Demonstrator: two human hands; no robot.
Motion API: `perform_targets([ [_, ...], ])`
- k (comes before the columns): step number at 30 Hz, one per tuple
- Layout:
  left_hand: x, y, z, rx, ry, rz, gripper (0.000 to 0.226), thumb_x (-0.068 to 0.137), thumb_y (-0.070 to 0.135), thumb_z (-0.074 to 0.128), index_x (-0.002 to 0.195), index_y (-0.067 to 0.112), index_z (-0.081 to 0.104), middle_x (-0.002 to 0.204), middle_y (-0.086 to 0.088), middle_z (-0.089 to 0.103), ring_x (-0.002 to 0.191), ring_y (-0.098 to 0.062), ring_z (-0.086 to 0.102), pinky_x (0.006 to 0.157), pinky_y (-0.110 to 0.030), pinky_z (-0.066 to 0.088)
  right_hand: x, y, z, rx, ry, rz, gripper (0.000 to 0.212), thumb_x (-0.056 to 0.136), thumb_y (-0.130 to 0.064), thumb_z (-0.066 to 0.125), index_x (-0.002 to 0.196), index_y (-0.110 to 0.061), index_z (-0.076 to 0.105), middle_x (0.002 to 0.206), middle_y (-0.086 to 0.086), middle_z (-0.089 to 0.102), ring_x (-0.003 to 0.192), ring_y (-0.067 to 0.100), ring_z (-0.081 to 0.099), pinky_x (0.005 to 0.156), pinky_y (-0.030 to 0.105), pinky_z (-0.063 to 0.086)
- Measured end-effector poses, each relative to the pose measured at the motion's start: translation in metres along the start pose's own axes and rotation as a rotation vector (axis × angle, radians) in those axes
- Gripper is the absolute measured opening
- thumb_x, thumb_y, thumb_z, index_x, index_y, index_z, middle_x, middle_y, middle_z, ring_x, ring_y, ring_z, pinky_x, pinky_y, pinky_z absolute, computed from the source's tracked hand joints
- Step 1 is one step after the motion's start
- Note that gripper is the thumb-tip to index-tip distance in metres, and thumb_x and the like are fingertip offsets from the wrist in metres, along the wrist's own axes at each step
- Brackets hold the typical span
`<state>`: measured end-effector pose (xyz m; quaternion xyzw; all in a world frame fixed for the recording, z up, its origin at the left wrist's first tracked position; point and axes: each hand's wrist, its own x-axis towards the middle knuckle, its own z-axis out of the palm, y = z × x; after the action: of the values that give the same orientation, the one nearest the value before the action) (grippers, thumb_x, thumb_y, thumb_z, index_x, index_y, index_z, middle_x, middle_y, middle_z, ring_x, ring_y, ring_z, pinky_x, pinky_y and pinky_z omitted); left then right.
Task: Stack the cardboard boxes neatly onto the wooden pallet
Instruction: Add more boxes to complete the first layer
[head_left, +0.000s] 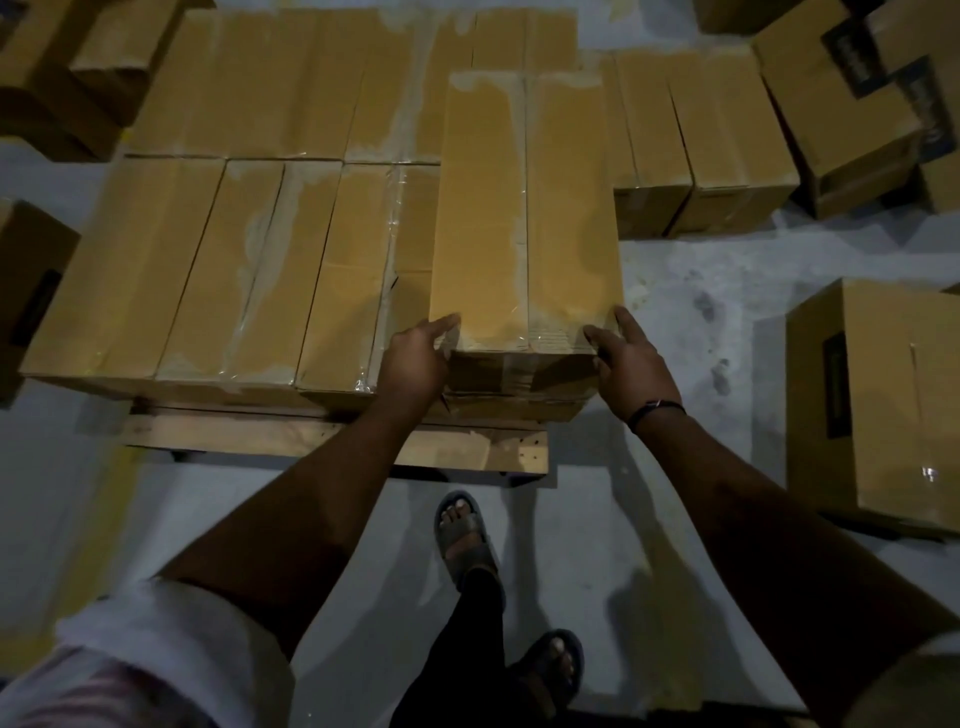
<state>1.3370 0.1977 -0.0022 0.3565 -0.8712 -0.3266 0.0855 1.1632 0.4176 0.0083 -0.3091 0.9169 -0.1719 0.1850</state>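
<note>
the top box (524, 208) is lying in the upper middle of the frame, a little right of centre. it is sitting as a second tier on the lower layer of boxes (208, 270), which is covering the wooden pallet (311, 436). its near end is reaching the near right corner of the stack, and its long taped seam is running toward the top of the frame.

the left hand (415, 358) is pressing against the near left corner of this box, fingers fairly straight and apart, curling round nothing. the right hand (631, 364) is pressing at the near right corner, its straight fingers lying along the edge. a dark wristband (657, 408) is sitting on that wrist.

only the near edge of the pallet is showing, in the middle of the frame just below the boxes.

more cartons are standing on the grey floor (701, 291). a loose box (883, 405) is at the right edge, a group of boxes (727, 130) is in the upper right, and further boxes (67, 78) are in the upper left. the person's sandalled feet (467, 540) are showing in the lower middle, and a pale sleeve (156, 649) is filling the lower left.
</note>
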Motion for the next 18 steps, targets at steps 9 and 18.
perform_targets([
  [9,-0.0027,-0.004,-0.0036,-0.018,-0.016,-0.015,0.052,0.096,0.0,0.064,0.142,0.024,0.061,0.136,-0.006,0.066,0.114,-0.02,0.065,0.09,-0.025,0.052,-0.002,-0.0004,0.002,0.021,-0.006,-0.005,0.045,0.1,-0.011,0.056,0.143,-0.025,0.055,0.168,0.006,0.018,0.138,0.036,0.046,0.115,0.045,0.041],
  [18,-0.0032,-0.0003,-0.01,-0.02,-0.077,-0.061,0.054,0.094,0.0,0.064,0.142,0.026,0.061,0.14,-0.003,0.063,0.117,-0.021,0.065,0.092,-0.023,0.05,-0.0006,-0.0015,0.0047,0.004,-0.012,0.002,0.046,0.099,-0.011,0.058,0.143,-0.025,0.055,0.168,0.004,0.016,0.128,0.034,0.054,0.107,0.042,0.047],
])
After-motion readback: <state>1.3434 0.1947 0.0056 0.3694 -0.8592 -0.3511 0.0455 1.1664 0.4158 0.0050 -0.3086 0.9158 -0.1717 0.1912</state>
